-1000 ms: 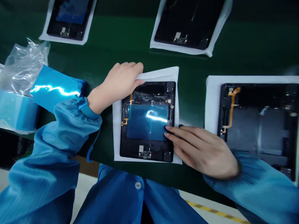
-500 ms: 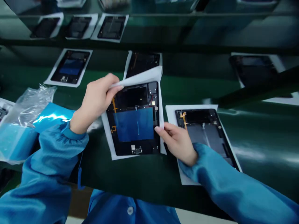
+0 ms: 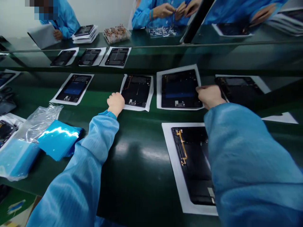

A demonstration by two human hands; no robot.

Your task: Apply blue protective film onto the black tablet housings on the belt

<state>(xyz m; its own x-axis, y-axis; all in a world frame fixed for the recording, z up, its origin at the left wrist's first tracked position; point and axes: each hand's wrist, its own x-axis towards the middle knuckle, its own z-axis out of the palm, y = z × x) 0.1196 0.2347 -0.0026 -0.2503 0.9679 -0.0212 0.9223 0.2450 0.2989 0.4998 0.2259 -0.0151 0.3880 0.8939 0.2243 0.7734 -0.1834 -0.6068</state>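
Note:
My right hand (image 3: 210,96) pinches the right edge of an opened tablet (image 3: 180,86) with a blue film patch, lying on a white sheet at the back of the bench. My left hand (image 3: 115,102) is closed at the left edge of another opened tablet (image 3: 138,91), also on a white sheet; its fingertips are partly hidden. Nearer to me, a third tablet (image 3: 191,170) with an orange flex cable lies on its white sheet, its right side covered by my right sleeve.
Blue film sheets (image 3: 60,138) and a clear plastic bag (image 3: 21,151) lie on the left. More tablets (image 3: 73,88) rest along the bench and a raised shelf (image 3: 151,47). Across it, co-workers' hands (image 3: 165,11) are busy. A dark post (image 3: 196,20) slants at the upper right.
The blue-patched tablet and its sheet have moved away from me, to the back right. My left hand has left it and moved to the neighbouring tablet. The view has tilted up.

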